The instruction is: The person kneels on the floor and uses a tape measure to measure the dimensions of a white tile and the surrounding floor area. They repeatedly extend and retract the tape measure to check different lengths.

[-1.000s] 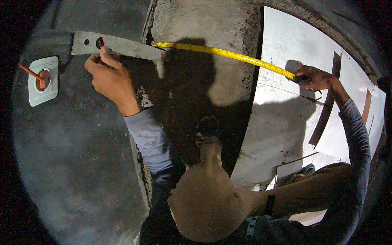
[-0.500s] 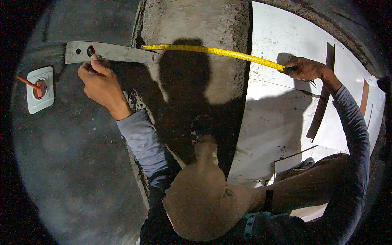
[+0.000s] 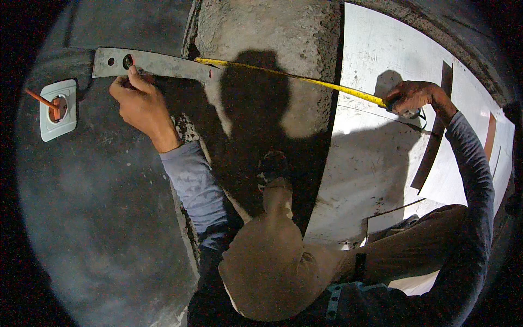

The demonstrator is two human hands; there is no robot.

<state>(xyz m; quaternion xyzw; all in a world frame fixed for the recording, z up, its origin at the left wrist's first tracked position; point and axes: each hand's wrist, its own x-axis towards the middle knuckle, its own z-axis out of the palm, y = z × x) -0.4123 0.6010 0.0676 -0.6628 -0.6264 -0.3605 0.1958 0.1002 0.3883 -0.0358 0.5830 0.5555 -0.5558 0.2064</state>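
A long grey metal bar (image 3: pixel 163 65) with round holes near its left end lies against the dark upright surface at the upper left. My left hand (image 3: pixel 143 111) pinches its lower edge between thumb and fingers, just below the larger hole. At the upper right, my right hand (image 3: pixel 409 98) is closed around the case of a tape measure; its fingers hide most of the case. The yellow tape blade (image 3: pixel 357 92) stretches left across the gap to the bar's right part. Midway the blade turns partly edge-on and looks thin.
On the left, a white square wall box (image 3: pixel 59 124) has an orange tube sticking out. A rough concrete strip (image 3: pixel 305 43) runs down the middle, crossed by my shadow. White panels (image 3: pixel 354 163) with dark strips (image 3: pixel 436 136) cover the right. My bent knee (image 3: pixel 267 267) is below.
The tape blade has twisted from showing its flat face to partly edge-on, and it sags lower at the right. My right hand has tilted and shifted slightly. My left hand keeps its pinch.
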